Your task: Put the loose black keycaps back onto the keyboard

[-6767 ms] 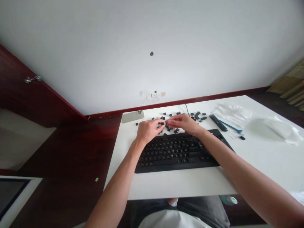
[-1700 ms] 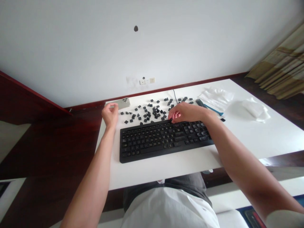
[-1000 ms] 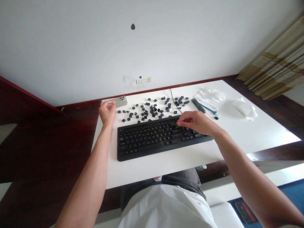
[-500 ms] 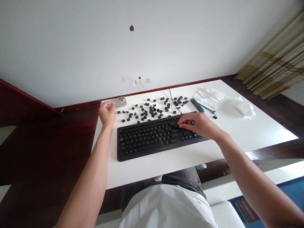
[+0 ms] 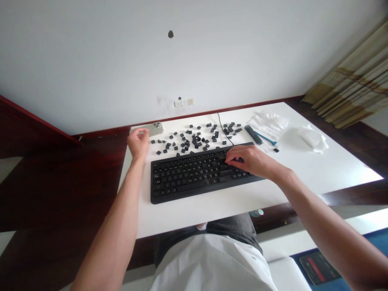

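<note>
A black keyboard (image 5: 188, 178) lies at a slant on the white table (image 5: 212, 210); some of its key places show bare, without caps. My right hand (image 5: 248, 159) rests over the keyboard's right part, fingertips pinched together and touching it; what is between them is hidden. At the table's far left, my left hand (image 5: 138, 141) is held with curled fingers in front of a phone (image 5: 156, 129). Whether it holds anything small cannot be made out. Loose black keycaps (image 5: 197, 139) are scattered behind the keyboard.
A dark strip-like object (image 5: 253, 134) and a blue tool (image 5: 266, 138) lie right of the keycaps, with a single dark piece (image 5: 276, 150) nearby. Farther right are crumpled clear plastic bags (image 5: 268, 123) and a white plastic bundle (image 5: 312, 138). A cable (image 5: 222, 128) runs back from the keyboard.
The view has shifted slightly. My right fingertips have moved slightly left and down over the keyboard. My left hand keeps its curled pose near the phone.
</note>
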The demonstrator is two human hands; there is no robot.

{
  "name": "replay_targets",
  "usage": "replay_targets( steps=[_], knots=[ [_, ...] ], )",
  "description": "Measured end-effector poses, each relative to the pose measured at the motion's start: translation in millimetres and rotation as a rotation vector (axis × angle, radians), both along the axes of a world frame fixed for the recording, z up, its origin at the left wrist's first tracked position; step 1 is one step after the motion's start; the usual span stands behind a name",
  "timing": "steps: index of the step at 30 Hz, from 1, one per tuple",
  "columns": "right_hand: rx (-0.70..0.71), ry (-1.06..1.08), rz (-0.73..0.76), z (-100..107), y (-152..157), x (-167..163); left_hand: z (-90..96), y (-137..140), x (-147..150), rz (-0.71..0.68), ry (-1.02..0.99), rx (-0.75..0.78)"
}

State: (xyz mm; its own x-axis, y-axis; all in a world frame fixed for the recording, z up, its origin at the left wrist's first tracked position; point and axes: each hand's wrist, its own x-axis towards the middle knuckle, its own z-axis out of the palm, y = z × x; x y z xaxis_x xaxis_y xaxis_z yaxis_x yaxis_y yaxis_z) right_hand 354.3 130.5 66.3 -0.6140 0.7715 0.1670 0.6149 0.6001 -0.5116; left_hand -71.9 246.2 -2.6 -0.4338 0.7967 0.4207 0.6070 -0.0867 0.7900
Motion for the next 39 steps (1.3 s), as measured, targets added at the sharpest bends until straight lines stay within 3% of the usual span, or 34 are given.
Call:
replay_targets(
  steps=[20, 30, 39],
  knots=[
    [0.05, -0.072, 0.024, -3.9, 7.4, 0.6, 6.3, -3.4, 4.6, -0.017, -0.003, 0.006],
    [-0.06, 0.011, 0.015, 0.6, 10.2, 1.9, 3.7, -1.2, 3.0, -0.022, 0.003, 0.012],
    [-0.012, 0.002, -0.005, -3.3, 5.0, -0.6, 3.6, -0.7, 2.6, -0.026, -0.001, -0.012]
  ],
)
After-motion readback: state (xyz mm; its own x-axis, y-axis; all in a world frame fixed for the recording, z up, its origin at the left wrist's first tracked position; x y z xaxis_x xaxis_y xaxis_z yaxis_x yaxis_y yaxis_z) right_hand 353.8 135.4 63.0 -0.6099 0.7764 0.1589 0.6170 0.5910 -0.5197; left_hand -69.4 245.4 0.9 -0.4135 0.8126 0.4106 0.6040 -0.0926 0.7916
